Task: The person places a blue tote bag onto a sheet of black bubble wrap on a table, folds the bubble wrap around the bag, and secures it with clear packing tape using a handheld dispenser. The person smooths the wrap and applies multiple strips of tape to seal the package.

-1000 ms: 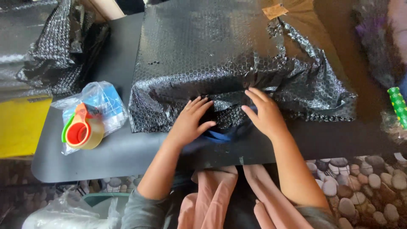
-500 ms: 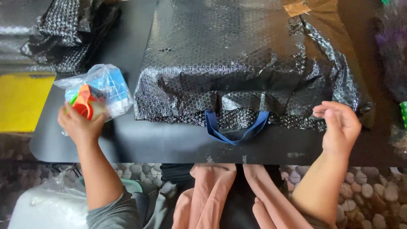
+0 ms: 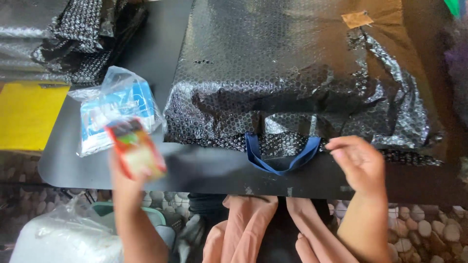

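Grasping a blurred red and yellow tape roll (image 3: 135,148), my left hand (image 3: 127,181) is raised; my right hand (image 3: 358,163) hovers released beside the dark blue strap handle (image 3: 282,157) on the black worktop (image 3: 204,170)

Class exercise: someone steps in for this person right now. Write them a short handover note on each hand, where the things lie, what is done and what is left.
Left hand: grip shut on a tape roll, raised above the black table; blurred.
Right hand: open, empty, at the parcel's near edge.
Bubble-wrapped parcel: lying on the table, blue handle poking out of the front.
Clear plastic bag: left of the parcel.
Done: parcel covered in wrap, one tape piece at the far corner.
Left: near flap looks loose, untaped.
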